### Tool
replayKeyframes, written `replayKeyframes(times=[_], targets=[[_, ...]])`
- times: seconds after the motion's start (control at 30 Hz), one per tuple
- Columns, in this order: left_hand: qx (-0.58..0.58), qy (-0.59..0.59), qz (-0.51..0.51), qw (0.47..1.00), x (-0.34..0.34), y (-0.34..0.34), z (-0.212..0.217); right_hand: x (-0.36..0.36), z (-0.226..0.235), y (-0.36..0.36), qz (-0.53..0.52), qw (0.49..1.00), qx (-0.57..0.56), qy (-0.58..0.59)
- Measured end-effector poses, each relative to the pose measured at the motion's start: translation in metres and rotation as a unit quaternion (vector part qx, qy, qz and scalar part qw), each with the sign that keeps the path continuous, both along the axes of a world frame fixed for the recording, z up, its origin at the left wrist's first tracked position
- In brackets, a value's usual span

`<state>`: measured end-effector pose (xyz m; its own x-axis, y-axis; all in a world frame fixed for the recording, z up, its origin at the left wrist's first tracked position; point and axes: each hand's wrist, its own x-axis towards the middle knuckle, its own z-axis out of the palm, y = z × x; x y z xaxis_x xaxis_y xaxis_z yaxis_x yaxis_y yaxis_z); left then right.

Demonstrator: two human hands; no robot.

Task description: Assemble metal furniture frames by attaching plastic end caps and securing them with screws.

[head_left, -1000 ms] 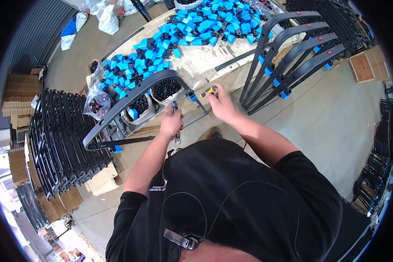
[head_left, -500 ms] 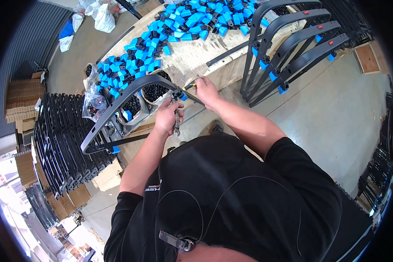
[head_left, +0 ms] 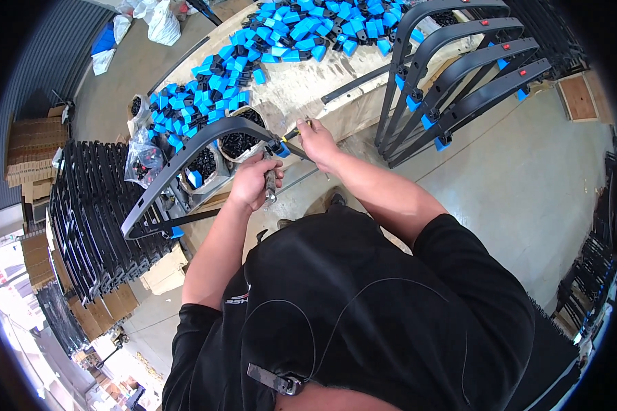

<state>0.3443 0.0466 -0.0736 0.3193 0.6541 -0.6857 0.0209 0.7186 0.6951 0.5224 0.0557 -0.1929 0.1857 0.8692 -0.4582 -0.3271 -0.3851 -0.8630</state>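
A curved black metal frame (head_left: 159,179) lies across the near edge of the workbench, with a blue cap (head_left: 283,150) at its right end. My left hand (head_left: 252,181) is closed around a metal wrench (head_left: 271,186), with its fingers just under that end of the frame. My right hand (head_left: 317,145) grips a slim screwdriver (head_left: 295,133) with yellow and black on it, its tip end at the frame beside the blue cap. The exact contact point is too small to make out.
Piles of blue-and-black caps (head_left: 301,31) cover the workbench (head_left: 288,85). Open bags of small black parts (head_left: 240,144) stand along its near edge. Finished-looking black frames (head_left: 452,75) lean at the right; many more frames (head_left: 93,212) are stacked at the left.
The frame and both hands sit slightly lower and left in view. The wrench has turned a little in my left hand; my right hand stays at the frame's end with the screwdriver.
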Motion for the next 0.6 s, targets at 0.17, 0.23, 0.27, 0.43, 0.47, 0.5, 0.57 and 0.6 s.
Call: replayKeyframes(times=[0.17,0.23,0.27,0.43,0.47,0.5,0.57,0.6], targets=[[0.019,0.010,-0.032,0.999,-0.011,-0.001,-0.001,-0.001,0.014,0.000,0.019,0.997,-0.048,0.065],[0.024,0.016,-0.055,0.998,-0.003,0.002,0.002,0.016,-0.011,0.000,0.032,0.999,0.013,-0.015],[0.016,-0.009,-0.041,0.999,-0.003,0.002,0.002,0.020,-0.011,0.000,0.055,0.991,0.074,-0.096],[0.141,0.076,-0.081,0.984,0.001,-0.021,-0.025,0.037,0.021,-0.001,0.159,0.969,0.061,-0.180],[0.141,0.073,-0.081,0.984,0.002,-0.024,-0.038,0.042,0.034,0.003,0.236,0.945,0.001,-0.229],[0.170,0.137,-0.105,0.970,0.004,-0.027,-0.049,0.043,0.046,0.006,0.236,0.944,0.000,-0.231],[0.254,0.308,-0.174,0.900,0.008,-0.028,-0.058,0.041,0.065,0.014,0.254,0.949,-0.164,-0.088],[0.254,0.305,-0.171,0.902,0.010,-0.025,-0.061,0.040,0.069,0.016,0.255,0.948,-0.165,-0.092]])
